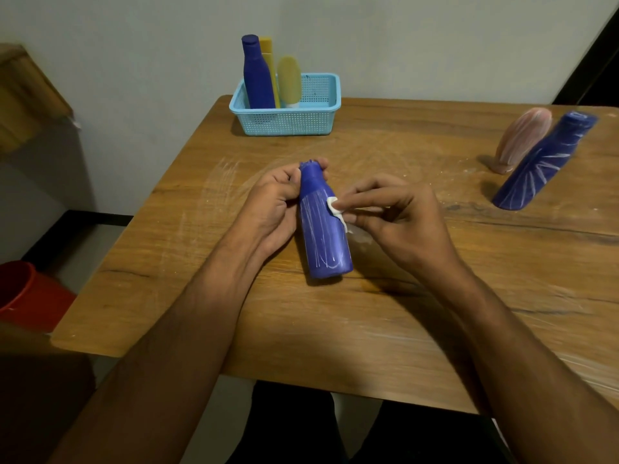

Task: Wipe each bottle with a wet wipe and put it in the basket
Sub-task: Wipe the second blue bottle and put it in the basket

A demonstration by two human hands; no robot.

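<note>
Tabletop (368,329): blue bottle (323,229) between left hand (271,209) and right hand (395,219).

Person, seated: both forearms bare to the frame's edge, no sleeves, watch, rings or bands visible. Left hand (271,209) and right hand (395,222) ungloved. Dark trousers (418,440) (lap only, near edge).

Your view is dim and warm, with soft, even light and no hard glare. The counter (435,296) shows a dull sheen along its right edge. Soft shadows fall beneath your forearms and toward the lower frame, which sinks nearly black. Wide-angle distortion leans the bottles at upper right outward and smears them slightly; the centre stays fairly sharp.
</note>
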